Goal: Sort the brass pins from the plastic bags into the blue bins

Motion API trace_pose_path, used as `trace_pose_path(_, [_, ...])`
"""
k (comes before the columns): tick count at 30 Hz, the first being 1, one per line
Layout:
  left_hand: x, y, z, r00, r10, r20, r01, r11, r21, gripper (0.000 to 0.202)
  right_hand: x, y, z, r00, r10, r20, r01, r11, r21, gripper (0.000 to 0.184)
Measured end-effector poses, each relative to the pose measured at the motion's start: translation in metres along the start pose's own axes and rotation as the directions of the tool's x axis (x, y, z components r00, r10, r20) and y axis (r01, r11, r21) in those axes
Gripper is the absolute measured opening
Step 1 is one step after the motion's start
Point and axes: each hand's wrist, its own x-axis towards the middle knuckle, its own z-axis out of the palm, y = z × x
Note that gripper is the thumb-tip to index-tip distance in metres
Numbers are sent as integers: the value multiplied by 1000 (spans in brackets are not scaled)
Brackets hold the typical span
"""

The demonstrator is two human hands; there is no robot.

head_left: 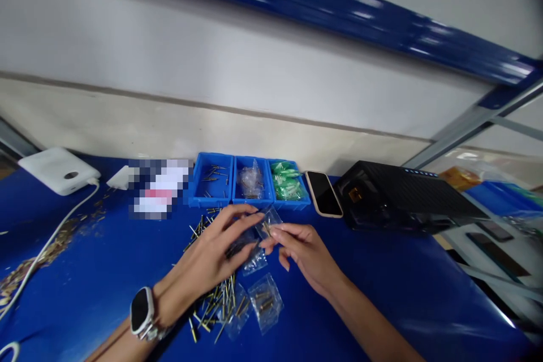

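Head view: small clear bag (269, 218) sits mid-frame, just below the blue bins, metal pins visible inside. Right hand (303, 249) has it pinched, thumb against fingers, at the bag's lower edge. Left hand (224, 237) is loosely curled, fingertips at the bag's left side; can't tell if it has any grip. Watch (142, 311) on left wrist, lower left.

Loose pins (224, 300) piled under and below the left hand, lower center. Filled bag (266, 302) lies flat to the right of the pile, more clear bags beside it.

Bins in a row, center: left bin (210, 202) has a few pins, middle bin (252, 202) clear plastic, right bin (292, 204) green packets. Phone (323, 194) right of them, then black box (399, 192).

Surface is a glossy blue tabletop (369, 305). Brown scraps (55, 249) and white cable (46, 254) at left, cable running to white power bank (59, 169).

Room: pale wall (254, 68) behind, blue beam (339, 5) slanting across the top, grey metal post (449, 141) at right.
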Motion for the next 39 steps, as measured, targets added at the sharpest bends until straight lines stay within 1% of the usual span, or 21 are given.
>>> trace_pose_path(2, [-1,-1,-1,997,76,-23,-75,996,37,36,-4,-1,5,1000,13,14,-14,999,39,29])
trace_pose_path(5, [-1,-2,0,992,56,-110,-64,996,-69,22,-9,-4,5,995,-96,-10,94,987,-129,34])
trace_pose_path(8, [2,-2,4,976,-191,-104,153,943,-295,10,-11,-8,1,950,-291,-112,243,915,-321,20])
trace_pose_path(10, [3,1,6,938,-348,-2,314,848,-426,13,-12,-10,0,932,-351,-91,297,884,-362,21])
trace_pose_path(13, [4,6,4,911,-387,144,407,788,-462,22,-15,-15,-5,964,-262,43,262,912,-316,14])
trace_pose_path(15, [4,8,0,922,-356,149,385,825,-413,32,-20,-20,-11,971,-67,231,122,965,-234,24])
trace_pose_path(16, [4,9,-3,930,-348,121,367,843,-393,36,-22,-22,-15,922,68,381,10,980,-199,24])
trace_pose_path(17, [4,8,-5,934,-348,82,352,855,-380,39,-23,-24,-19,825,199,528,-110,975,-196,23])
trace_pose_path(18, [5,8,-7,935,-353,42,343,862,-372,41,-24,-26,-22,717,277,639,-207,961,-185,22])
trace_pose_path(19, [5,7,-9,932,-363,8,340,867,-365,42,-24,-26,-23,666,292,686,-266,953,-147,22])
trace_pose_path(20, [5,6,-10,928,-373,-17,343,869,-357,43,-22,-26,-24,700,250,669,-276,959,-69,23])
trace_pose_path(21, [6,5,-10,924,-380,-35,345,871,-351,43,-20,-26,-24,784,184,593,-244,970,22,23])
trace_pose_path(22, [6,4,-10,922,-385,-51,345,872,-346,43,-17,-24,-23,876,110,469,-175,980,96,24])
trace_pose_path(23, [6,4,-10,918,-390,-66,346,873,-343,44,-14,-23,-21,939,50,340,-100,986,132,25])
trace_pose_path(24, [6,3,-10,914,-397,-79,350,873,-339,44,-11,-21,-20,969,18,246,-50,991,124,25])
trace_pose_path(25, [6,3,-9,910,-405,-95,353,873,-336,44,-9,-20,-20,978,11,208,-30,996,88,26])
trace_pose_path(27, [6,3,-9,902,-415,-116,358,872,-333,45,-9,-19,-19,971,32,236,-22,999,-45,27])
trace_pose_path(29, [6,3,-9,899,-419,-125,361,872,-330,45,-12,-20,-18,961,31,275,46,961,-271,21])
trace_pose_path(32, [6,3,-9,906,-409,-113,357,879,-317,44,-18,-19,-13,955,-30,294,222,730,-646,34])
trace_pose_path(34, [5,4,-9,911,-398,-105,355,888,-291,42,-20,-17,-9,955,-58,292,272,564,-780,43])
trace_pose_path(39, [6,4,-7,938,-337,-85,317,929,-191,38,-13,-2,2,944,-169,283,328,403,-854,45])
